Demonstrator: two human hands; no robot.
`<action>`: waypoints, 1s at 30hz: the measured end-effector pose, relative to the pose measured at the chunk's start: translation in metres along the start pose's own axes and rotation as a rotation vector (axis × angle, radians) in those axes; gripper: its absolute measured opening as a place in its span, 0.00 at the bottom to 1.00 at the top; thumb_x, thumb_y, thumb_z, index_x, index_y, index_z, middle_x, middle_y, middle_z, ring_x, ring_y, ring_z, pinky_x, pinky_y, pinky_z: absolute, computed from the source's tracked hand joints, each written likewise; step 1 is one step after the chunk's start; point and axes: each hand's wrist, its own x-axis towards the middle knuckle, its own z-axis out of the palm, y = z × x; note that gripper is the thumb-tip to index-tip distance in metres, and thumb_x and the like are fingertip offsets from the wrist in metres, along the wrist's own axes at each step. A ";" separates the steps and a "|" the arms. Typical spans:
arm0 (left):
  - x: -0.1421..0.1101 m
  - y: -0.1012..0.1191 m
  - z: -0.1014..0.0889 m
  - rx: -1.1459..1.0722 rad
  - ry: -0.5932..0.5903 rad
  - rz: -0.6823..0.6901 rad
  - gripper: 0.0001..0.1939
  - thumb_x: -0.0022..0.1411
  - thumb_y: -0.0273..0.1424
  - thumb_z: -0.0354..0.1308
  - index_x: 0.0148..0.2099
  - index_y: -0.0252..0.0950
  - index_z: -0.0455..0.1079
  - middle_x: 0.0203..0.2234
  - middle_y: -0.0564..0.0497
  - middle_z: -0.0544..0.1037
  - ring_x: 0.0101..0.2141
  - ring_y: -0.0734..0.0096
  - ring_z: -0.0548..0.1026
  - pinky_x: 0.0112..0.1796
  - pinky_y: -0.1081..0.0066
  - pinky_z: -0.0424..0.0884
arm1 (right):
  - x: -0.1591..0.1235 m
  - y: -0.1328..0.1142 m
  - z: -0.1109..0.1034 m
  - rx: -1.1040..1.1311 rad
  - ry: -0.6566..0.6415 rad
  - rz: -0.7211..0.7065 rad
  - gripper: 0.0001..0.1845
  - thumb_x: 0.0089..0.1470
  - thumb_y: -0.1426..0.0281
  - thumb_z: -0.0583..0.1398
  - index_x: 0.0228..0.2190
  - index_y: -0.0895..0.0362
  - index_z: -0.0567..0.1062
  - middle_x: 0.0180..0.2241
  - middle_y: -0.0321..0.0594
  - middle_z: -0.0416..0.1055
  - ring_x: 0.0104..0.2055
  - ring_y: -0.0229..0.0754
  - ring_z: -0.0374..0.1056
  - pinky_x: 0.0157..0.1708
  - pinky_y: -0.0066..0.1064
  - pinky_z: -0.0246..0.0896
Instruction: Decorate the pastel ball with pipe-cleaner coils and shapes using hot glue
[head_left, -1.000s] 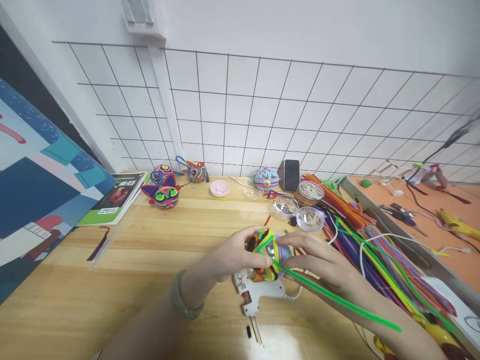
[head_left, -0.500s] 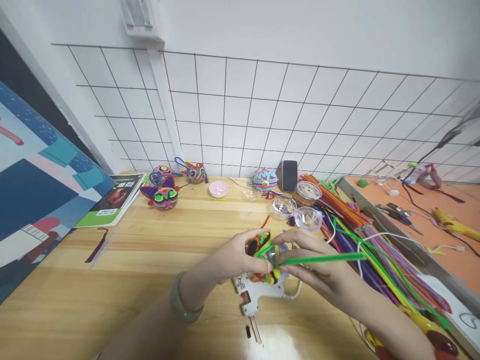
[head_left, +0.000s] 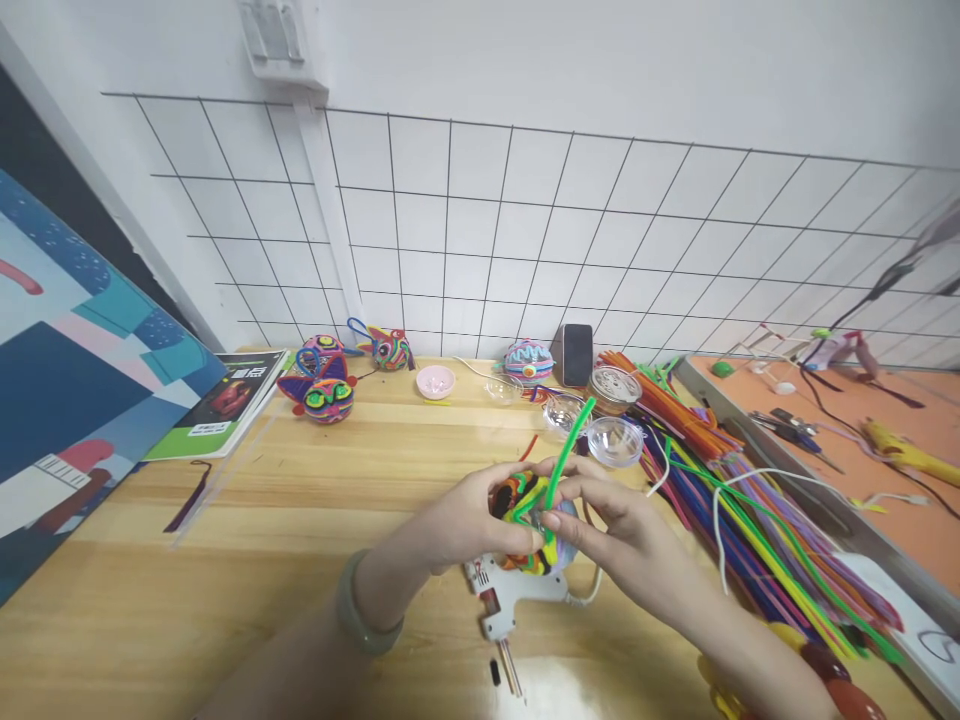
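My left hand (head_left: 480,515) is wrapped round a ball (head_left: 517,490) covered in coils of coloured pipe cleaner, its thumb pressed on the near side. Part of the ball's surface is bare and see-through. A green pipe cleaner (head_left: 571,450) bends along the ball, its free end standing up and to the right. With thumb and fingers, my right hand (head_left: 600,510) pinches this green pipe cleaner against the ball. Just below the hands lies a white glue gun (head_left: 517,592) on the wooden table, nozzle toward me.
Finished pipe-cleaner balls (head_left: 328,398) stand at the back, near a pink dish (head_left: 435,382). Clear plastic half shells (head_left: 615,441), a round tub (head_left: 615,388) and a phone (head_left: 577,355) sit behind my hands. Bundles of pipe cleaners (head_left: 742,510) and a white cable (head_left: 716,530) spread at right.
The green pipe cleaner's free end has swung from pointing right to pointing up. My right hand has turned with it, its thumb now on the ball. My left hand keeps its hold.
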 end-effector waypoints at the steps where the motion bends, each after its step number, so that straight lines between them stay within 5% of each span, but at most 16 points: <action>1: 0.000 0.000 0.000 0.003 -0.004 0.005 0.32 0.45 0.22 0.65 0.55 0.37 0.67 0.38 0.50 0.75 0.36 0.70 0.72 0.36 0.72 0.67 | 0.000 0.001 0.001 0.019 0.011 0.017 0.10 0.56 0.62 0.60 0.28 0.54 0.76 0.42 0.43 0.71 0.47 0.46 0.68 0.45 0.39 0.65; 8: -0.001 0.000 -0.001 0.033 -0.040 0.012 0.34 0.46 0.25 0.65 0.57 0.37 0.66 0.36 0.49 0.74 0.35 0.68 0.72 0.35 0.70 0.68 | -0.002 0.005 0.005 0.193 0.014 0.153 0.15 0.56 0.57 0.59 0.28 0.55 0.77 0.31 0.41 0.70 0.36 0.43 0.70 0.30 0.32 0.67; 14: -0.001 0.001 -0.002 0.089 -0.042 0.010 0.35 0.45 0.23 0.64 0.58 0.38 0.65 0.34 0.50 0.73 0.31 0.72 0.69 0.31 0.73 0.66 | -0.001 0.004 0.008 0.239 0.045 0.171 0.11 0.54 0.60 0.61 0.31 0.55 0.75 0.31 0.39 0.70 0.34 0.42 0.69 0.30 0.31 0.67; 22: -0.001 0.002 -0.001 0.125 -0.013 0.023 0.32 0.45 0.22 0.62 0.55 0.37 0.67 0.35 0.51 0.73 0.32 0.72 0.70 0.32 0.73 0.66 | -0.006 0.011 0.024 0.269 0.241 0.171 0.15 0.50 0.63 0.63 0.41 0.54 0.72 0.43 0.43 0.73 0.48 0.48 0.69 0.47 0.40 0.66; 30: -0.002 0.003 0.001 0.081 -0.011 0.012 0.33 0.46 0.20 0.62 0.56 0.37 0.65 0.33 0.52 0.71 0.32 0.74 0.68 0.32 0.73 0.64 | -0.010 0.015 0.033 0.261 0.321 0.180 0.18 0.53 0.63 0.61 0.45 0.53 0.68 0.47 0.45 0.71 0.51 0.48 0.67 0.52 0.45 0.63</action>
